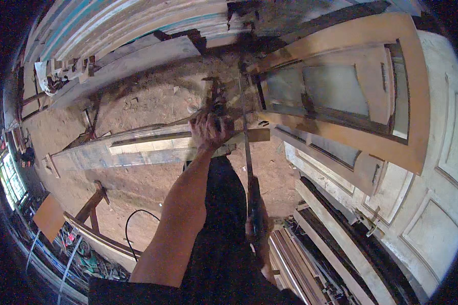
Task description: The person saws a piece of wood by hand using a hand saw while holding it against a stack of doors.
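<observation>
My right hand (258, 229), partly in shadow at the lower middle, is closed round the handle of a handsaw (248, 147). The long narrow blade points away from me and crosses a wooden board (152, 146) near its right end. A short brown end (260, 134) sticks out past the blade. My left hand (208, 131) is closed over the board just left of the saw, fingers curled on its far side. The board lies on a narrow worn bench beam (86, 156). Beyond my left hand stands a dark bar-shaped tool (213, 91), its kind unclear.
Glazed wooden door frames (414, 101) and a white panelled door (432, 234) lean on the right. Stacked boards (336, 229) lie lower right. Long planks (152, 20) fill the far side. A trestle (94, 203) and a black cable (129, 229) are at the left.
</observation>
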Action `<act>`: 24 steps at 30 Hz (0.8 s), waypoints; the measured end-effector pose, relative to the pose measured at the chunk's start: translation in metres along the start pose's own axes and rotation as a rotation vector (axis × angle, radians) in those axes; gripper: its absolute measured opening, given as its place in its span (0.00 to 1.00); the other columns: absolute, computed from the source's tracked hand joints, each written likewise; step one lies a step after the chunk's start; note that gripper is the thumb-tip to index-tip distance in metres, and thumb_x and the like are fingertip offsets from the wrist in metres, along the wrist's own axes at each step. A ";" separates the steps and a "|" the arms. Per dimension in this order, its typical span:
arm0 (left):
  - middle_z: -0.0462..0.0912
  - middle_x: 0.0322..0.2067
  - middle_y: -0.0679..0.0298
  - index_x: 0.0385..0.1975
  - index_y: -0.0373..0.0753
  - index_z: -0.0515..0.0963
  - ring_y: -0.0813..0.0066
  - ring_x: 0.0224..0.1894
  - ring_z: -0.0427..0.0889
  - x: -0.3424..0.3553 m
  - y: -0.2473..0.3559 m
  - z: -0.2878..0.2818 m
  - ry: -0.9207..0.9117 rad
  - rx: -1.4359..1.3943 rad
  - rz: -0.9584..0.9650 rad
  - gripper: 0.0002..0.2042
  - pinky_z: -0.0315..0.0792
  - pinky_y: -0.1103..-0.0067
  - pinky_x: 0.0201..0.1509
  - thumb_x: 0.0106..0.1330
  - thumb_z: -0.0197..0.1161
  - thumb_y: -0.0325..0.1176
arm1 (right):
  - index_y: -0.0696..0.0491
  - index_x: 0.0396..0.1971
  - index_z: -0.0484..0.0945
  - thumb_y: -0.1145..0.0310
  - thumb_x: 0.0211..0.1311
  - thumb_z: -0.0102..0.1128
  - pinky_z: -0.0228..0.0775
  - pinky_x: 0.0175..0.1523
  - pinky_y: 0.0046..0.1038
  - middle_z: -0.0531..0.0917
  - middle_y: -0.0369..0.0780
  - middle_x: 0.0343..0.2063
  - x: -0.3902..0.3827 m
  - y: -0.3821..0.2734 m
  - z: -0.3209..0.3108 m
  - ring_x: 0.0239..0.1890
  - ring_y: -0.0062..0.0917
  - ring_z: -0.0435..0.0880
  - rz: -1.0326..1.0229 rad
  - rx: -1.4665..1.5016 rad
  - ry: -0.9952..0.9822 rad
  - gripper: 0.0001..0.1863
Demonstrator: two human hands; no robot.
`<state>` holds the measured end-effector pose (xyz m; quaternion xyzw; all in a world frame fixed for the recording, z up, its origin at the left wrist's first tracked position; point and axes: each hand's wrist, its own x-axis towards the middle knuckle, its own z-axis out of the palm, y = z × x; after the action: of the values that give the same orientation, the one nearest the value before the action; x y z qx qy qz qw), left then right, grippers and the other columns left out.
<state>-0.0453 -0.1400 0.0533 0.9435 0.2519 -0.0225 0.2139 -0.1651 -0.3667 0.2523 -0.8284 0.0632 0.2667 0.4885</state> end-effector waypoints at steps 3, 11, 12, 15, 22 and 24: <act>0.82 0.49 0.48 0.47 0.35 0.79 0.52 0.55 0.78 -0.014 -0.046 0.052 0.309 0.132 0.181 0.21 0.61 0.54 0.64 0.62 0.60 0.46 | 0.58 0.57 0.74 0.72 0.55 0.65 0.69 0.30 0.26 0.82 0.39 0.29 0.023 -0.002 0.009 0.24 0.20 0.78 -0.010 0.038 -0.038 0.27; 0.84 0.44 0.54 0.46 0.39 0.79 0.55 0.52 0.80 -0.015 -0.053 0.062 0.203 0.213 0.302 0.18 0.63 0.55 0.61 0.63 0.60 0.46 | 0.58 0.57 0.73 0.70 0.56 0.65 0.72 0.33 0.27 0.83 0.42 0.33 -0.033 -0.032 -0.020 0.26 0.21 0.80 0.101 0.077 0.042 0.27; 0.84 0.44 0.54 0.45 0.39 0.79 0.55 0.52 0.80 -0.017 -0.056 0.059 0.245 0.240 0.326 0.18 0.63 0.55 0.61 0.64 0.59 0.46 | 0.58 0.57 0.73 0.70 0.56 0.65 0.72 0.33 0.27 0.84 0.43 0.33 -0.027 -0.027 -0.020 0.27 0.22 0.80 0.075 0.097 0.034 0.27; 0.84 0.43 0.56 0.42 0.40 0.80 0.57 0.51 0.81 -0.016 -0.066 0.065 0.261 0.283 0.351 0.17 0.63 0.57 0.62 0.65 0.58 0.47 | 0.58 0.57 0.72 0.69 0.57 0.66 0.73 0.34 0.27 0.84 0.44 0.34 0.010 -0.018 -0.002 0.28 0.22 0.81 0.039 0.147 0.040 0.27; 0.84 0.43 0.56 0.49 0.46 0.77 0.55 0.47 0.82 -0.009 -0.032 0.032 -0.064 0.081 0.068 0.27 0.66 0.55 0.57 0.57 0.64 0.60 | 0.60 0.66 0.68 0.70 0.58 0.64 0.74 0.40 0.25 0.85 0.45 0.42 0.013 -0.029 -0.004 0.32 0.20 0.81 0.107 0.137 0.082 0.34; 0.83 0.42 0.55 0.50 0.46 0.74 0.52 0.46 0.82 -0.008 -0.034 0.038 0.076 0.066 0.211 0.29 0.67 0.52 0.52 0.56 0.65 0.60 | 0.59 0.66 0.68 0.70 0.58 0.63 0.73 0.39 0.25 0.85 0.44 0.41 -0.032 -0.038 -0.022 0.32 0.19 0.80 0.147 0.131 0.068 0.34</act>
<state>-0.0661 -0.1333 0.0068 0.9715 0.1581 0.0276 0.1743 -0.1701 -0.3705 0.3066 -0.7963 0.1575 0.2687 0.5186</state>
